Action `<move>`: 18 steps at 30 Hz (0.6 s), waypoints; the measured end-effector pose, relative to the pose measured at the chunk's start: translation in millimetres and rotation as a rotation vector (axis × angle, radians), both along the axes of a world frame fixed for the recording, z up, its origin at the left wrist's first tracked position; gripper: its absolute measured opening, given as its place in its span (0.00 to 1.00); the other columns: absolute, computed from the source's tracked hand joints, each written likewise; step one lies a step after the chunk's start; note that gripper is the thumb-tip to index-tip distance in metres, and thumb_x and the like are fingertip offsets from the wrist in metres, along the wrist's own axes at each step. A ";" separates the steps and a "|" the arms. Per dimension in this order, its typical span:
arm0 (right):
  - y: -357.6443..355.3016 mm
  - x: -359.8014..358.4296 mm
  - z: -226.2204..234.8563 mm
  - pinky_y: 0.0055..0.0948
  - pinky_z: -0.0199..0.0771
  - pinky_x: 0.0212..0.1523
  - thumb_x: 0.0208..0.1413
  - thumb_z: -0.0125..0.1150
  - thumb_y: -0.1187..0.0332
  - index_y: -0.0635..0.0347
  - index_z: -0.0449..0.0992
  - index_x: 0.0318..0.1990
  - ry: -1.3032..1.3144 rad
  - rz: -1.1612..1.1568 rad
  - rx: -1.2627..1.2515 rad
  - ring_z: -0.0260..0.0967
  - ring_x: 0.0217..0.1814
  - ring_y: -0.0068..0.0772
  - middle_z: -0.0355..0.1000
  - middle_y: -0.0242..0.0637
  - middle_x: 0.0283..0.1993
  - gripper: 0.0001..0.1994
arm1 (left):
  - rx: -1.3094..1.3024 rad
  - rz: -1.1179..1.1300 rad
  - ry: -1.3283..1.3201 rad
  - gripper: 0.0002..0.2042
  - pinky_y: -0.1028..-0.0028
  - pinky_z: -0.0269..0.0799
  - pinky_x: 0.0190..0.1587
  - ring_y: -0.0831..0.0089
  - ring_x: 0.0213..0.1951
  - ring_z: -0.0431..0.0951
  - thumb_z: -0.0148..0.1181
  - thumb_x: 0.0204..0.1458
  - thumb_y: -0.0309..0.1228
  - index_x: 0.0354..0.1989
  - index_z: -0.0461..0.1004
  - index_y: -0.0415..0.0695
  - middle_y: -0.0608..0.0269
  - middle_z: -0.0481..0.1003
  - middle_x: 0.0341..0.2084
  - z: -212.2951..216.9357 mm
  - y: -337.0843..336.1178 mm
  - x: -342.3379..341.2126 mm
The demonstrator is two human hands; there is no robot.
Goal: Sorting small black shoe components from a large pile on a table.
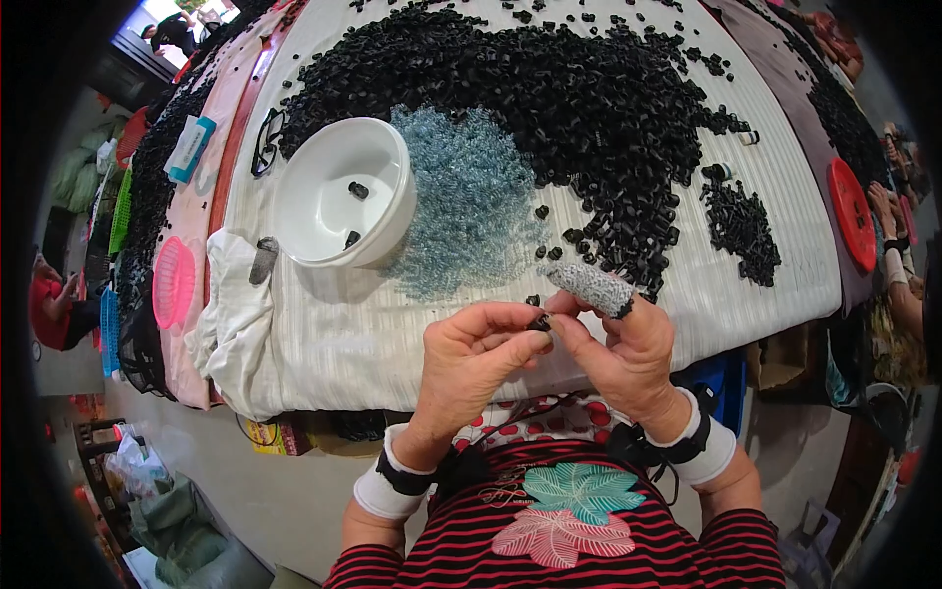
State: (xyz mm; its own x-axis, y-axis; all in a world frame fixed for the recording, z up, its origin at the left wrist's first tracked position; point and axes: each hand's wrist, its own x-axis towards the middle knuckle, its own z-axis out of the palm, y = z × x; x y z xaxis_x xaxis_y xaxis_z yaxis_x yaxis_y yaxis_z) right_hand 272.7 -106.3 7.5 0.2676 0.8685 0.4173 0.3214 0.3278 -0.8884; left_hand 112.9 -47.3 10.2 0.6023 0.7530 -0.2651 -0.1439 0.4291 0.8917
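1. Small black part [539, 322]: pinched by left hand [471, 361] and right hand [630, 358] fingertips, above the cloth's front edge.
2. White cloth [339, 353]: bare leftward of the hands; black pile [589, 108] crowds beyond.
3. White bowl [304, 211]: two black pieces [359, 189] inside.
4. Red tray [843, 182]: at right edge.

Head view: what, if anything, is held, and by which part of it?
A small black piece, pinched between the left grip and right grip; which part cannot be told.
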 end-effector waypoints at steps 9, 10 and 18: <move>-4.6 4.6 3.3 0.29 0.73 0.30 0.44 0.62 0.81 0.64 0.74 0.39 -0.202 -0.024 0.028 0.74 0.31 0.39 0.73 0.41 0.32 0.12 | 0.047 0.025 0.045 0.12 0.82 0.75 0.36 0.79 0.34 0.78 0.63 0.48 0.21 0.42 0.74 0.33 0.59 0.78 0.32 -5.2 -6.5 4.3; -4.3 5.1 2.5 0.29 0.73 0.30 0.43 0.62 0.81 0.65 0.74 0.39 -0.229 -0.020 0.046 0.73 0.31 0.40 0.73 0.42 0.32 0.12 | 0.086 0.041 0.051 0.12 0.82 0.74 0.36 0.79 0.34 0.77 0.63 0.48 0.21 0.41 0.74 0.33 0.59 0.78 0.32 -5.2 -7.5 5.0; -4.3 7.8 -4.8 0.32 0.72 0.29 0.42 0.62 0.82 0.66 0.74 0.38 -0.435 -0.025 0.149 0.71 0.30 0.43 0.71 0.44 0.33 0.13 | 0.112 0.056 0.074 0.11 0.83 0.74 0.36 0.80 0.33 0.77 0.63 0.48 0.20 0.41 0.74 0.33 0.60 0.78 0.32 -11.7 -7.6 4.3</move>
